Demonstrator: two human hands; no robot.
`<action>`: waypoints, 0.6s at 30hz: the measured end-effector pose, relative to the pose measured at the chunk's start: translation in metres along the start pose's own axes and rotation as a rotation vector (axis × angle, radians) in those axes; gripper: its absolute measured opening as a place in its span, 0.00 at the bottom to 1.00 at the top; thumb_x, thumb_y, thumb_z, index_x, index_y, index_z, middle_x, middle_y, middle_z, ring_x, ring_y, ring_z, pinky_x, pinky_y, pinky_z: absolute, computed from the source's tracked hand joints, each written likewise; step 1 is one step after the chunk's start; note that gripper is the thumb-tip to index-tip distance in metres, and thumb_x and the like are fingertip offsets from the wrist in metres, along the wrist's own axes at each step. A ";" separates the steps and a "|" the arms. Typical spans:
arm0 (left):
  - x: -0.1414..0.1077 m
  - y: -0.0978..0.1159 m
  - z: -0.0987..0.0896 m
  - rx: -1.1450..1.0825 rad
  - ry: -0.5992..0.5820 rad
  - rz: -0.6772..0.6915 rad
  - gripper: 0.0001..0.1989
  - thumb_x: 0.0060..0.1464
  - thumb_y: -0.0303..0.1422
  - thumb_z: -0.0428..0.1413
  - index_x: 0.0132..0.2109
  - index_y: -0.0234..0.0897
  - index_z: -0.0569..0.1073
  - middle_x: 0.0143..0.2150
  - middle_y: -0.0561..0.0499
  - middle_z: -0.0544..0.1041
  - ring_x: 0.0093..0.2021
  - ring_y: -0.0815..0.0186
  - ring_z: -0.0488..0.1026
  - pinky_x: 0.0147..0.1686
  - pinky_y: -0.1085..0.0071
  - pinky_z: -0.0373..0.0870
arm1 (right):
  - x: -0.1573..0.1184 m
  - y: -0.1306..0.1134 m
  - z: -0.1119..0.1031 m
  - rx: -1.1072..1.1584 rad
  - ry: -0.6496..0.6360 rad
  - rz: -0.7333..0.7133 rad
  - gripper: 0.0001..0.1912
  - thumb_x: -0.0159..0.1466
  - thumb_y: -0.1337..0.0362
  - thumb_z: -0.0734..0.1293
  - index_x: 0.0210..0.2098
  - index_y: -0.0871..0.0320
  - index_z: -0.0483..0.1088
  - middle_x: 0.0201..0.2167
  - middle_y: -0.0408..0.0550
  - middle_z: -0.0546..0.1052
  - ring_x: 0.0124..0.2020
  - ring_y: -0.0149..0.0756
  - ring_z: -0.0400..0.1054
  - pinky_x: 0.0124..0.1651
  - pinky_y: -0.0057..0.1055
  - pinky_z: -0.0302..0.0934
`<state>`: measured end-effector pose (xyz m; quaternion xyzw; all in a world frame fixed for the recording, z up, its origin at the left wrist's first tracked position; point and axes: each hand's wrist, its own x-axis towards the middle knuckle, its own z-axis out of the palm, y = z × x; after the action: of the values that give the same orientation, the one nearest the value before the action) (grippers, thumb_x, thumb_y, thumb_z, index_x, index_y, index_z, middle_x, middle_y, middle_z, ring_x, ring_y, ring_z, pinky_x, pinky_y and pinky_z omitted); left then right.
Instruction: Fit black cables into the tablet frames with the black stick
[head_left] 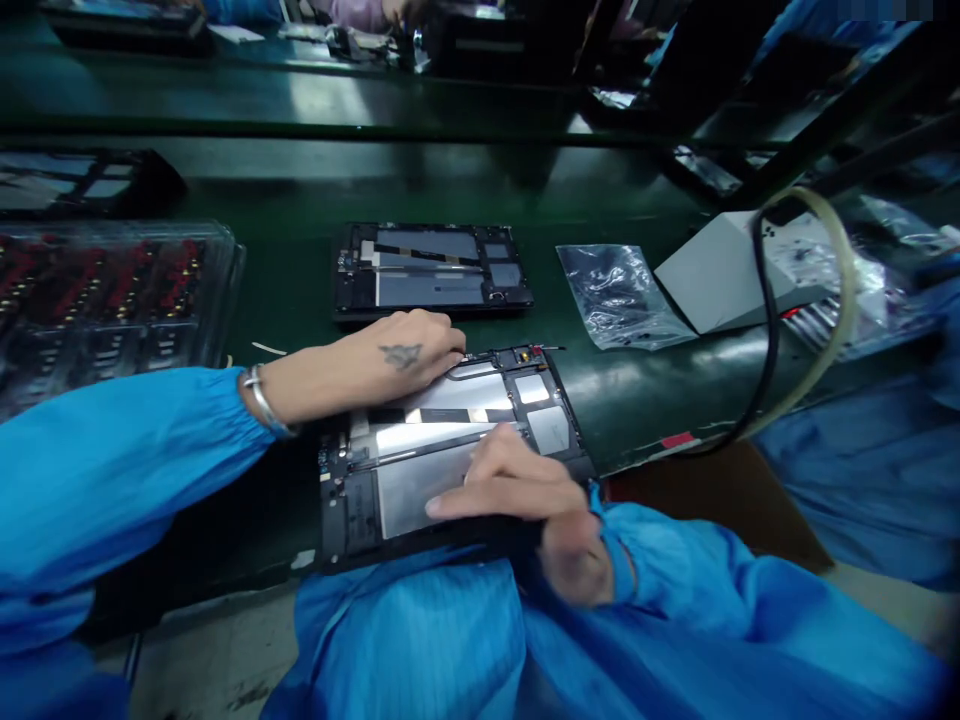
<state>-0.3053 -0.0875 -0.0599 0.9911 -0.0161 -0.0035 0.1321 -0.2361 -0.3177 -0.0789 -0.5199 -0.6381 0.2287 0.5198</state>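
The opened tablet-like unit [352, 510] lies face up on the green bench [285, 265], directly in front of me at the near edge, beneath my 2 hands. Its long axis runs left to right, slanted so that the right end sits farther from my body. My left hand [416, 350] reaches across its far edge, palm down, fingers curled; their tips are hidden, so I cannot tell whether they pinch anything. My right hand [517, 480] is over the near right part, the nearer of the 2 to the large silver panel [409, 495]; 1 finger extends leftward and the others are bent. Whether it presses or grips is unclear. Beyond, apart from the first, lies a 2nd unit [431, 285], roughly parallel. A clear tray [232, 262] is at left; a plastic bag [622, 300] is at right.
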 end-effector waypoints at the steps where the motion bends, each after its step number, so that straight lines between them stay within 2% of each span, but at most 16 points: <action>1: 0.003 -0.005 -0.001 -0.098 -0.018 -0.029 0.16 0.68 0.36 0.47 0.47 0.35 0.78 0.41 0.46 0.78 0.36 0.65 0.75 0.36 0.72 0.65 | -0.003 0.003 0.009 0.056 -0.002 0.020 0.37 0.69 0.36 0.45 0.44 0.46 0.79 0.25 0.46 0.72 0.28 0.40 0.66 0.36 0.42 0.66; 3: 0.008 -0.010 -0.006 -0.240 -0.059 -0.089 0.16 0.66 0.38 0.50 0.40 0.36 0.80 0.36 0.49 0.80 0.33 0.66 0.75 0.33 0.73 0.64 | -0.004 0.009 0.019 0.069 0.020 0.045 0.38 0.68 0.34 0.46 0.44 0.48 0.80 0.20 0.46 0.70 0.24 0.40 0.64 0.31 0.42 0.66; 5: 0.012 -0.012 -0.015 -0.325 -0.061 -0.123 0.15 0.64 0.39 0.52 0.40 0.36 0.81 0.34 0.49 0.80 0.33 0.66 0.75 0.32 0.74 0.63 | -0.003 0.011 0.022 0.038 0.062 0.019 0.39 0.67 0.33 0.48 0.47 0.52 0.79 0.24 0.48 0.74 0.27 0.41 0.68 0.31 0.42 0.68; 8: 0.012 -0.007 -0.028 -0.451 -0.029 -0.084 0.14 0.61 0.40 0.55 0.43 0.35 0.81 0.34 0.50 0.80 0.32 0.68 0.74 0.31 0.75 0.63 | -0.001 0.011 0.023 0.059 0.134 -0.106 0.32 0.69 0.40 0.56 0.58 0.54 0.73 0.40 0.51 0.81 0.42 0.42 0.76 0.46 0.42 0.73; 9: 0.011 -0.005 -0.031 -0.509 -0.031 -0.072 0.15 0.60 0.40 0.57 0.44 0.34 0.80 0.32 0.51 0.79 0.30 0.68 0.73 0.30 0.76 0.62 | -0.001 0.012 0.024 0.059 0.151 -0.144 0.29 0.70 0.44 0.58 0.63 0.53 0.69 0.46 0.51 0.81 0.48 0.42 0.76 0.52 0.43 0.73; 11: 0.007 -0.002 -0.036 -0.635 -0.040 -0.076 0.15 0.58 0.41 0.58 0.44 0.32 0.79 0.28 0.52 0.76 0.27 0.70 0.69 0.27 0.76 0.60 | -0.001 0.014 0.023 0.004 0.167 -0.206 0.26 0.73 0.54 0.60 0.68 0.49 0.61 0.51 0.50 0.80 0.55 0.41 0.74 0.58 0.43 0.71; 13: 0.003 0.000 -0.040 -0.708 -0.018 -0.103 0.15 0.57 0.40 0.59 0.43 0.32 0.79 0.29 0.52 0.76 0.28 0.70 0.68 0.28 0.76 0.60 | -0.001 0.016 0.017 -0.148 0.088 -0.291 0.26 0.73 0.63 0.59 0.69 0.49 0.58 0.53 0.51 0.79 0.56 0.40 0.74 0.58 0.43 0.72; 16: -0.005 0.003 -0.053 -0.710 0.082 -0.136 0.14 0.55 0.38 0.60 0.43 0.33 0.80 0.34 0.51 0.78 0.32 0.69 0.69 0.31 0.76 0.61 | 0.000 0.016 -0.007 -0.516 -0.135 -0.512 0.25 0.69 0.61 0.65 0.65 0.53 0.65 0.56 0.56 0.78 0.59 0.47 0.72 0.59 0.50 0.71; 18: -0.010 0.003 -0.063 -0.748 0.116 -0.166 0.16 0.55 0.37 0.61 0.47 0.34 0.80 0.35 0.51 0.78 0.31 0.70 0.69 0.29 0.76 0.59 | 0.003 0.015 -0.029 -0.723 -0.232 -0.584 0.23 0.67 0.65 0.68 0.62 0.51 0.69 0.59 0.55 0.74 0.62 0.49 0.69 0.62 0.53 0.67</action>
<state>-0.3146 -0.0736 0.0017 0.8710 0.0742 0.0365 0.4843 -0.2037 -0.3171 -0.0795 -0.4376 -0.8498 -0.1070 0.2736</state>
